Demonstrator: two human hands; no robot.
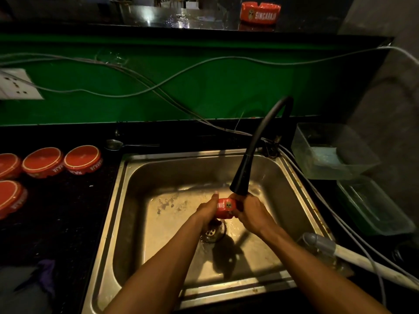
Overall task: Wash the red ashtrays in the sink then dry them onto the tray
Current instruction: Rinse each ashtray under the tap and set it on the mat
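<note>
Two hands meet over the sink (127,200), and between them they cover most of the red ashtray (225,207) they hold: the left hand (207,210) wraps its left end, the right hand (250,213) curls round its right end, and only the middle strip shows. On that strip the white letters "SINI" and a small round emblem can be read; the rest of the word is hidden under the fingers. The ashtray sits just under the black tap nozzle (241,175) and above the drain (213,232). Far beyond the hands, on a dark upper ledge, another red ashtray (260,13) reads "SINGARAJA". Well to the left of the left hand, four upturned ashtrays (82,158) lie on the dark counter, two cut off by the frame edge, with partial lettering "RAJA". Right of the right hand stands a clear tub (333,152), its contents hard to make out.
</note>
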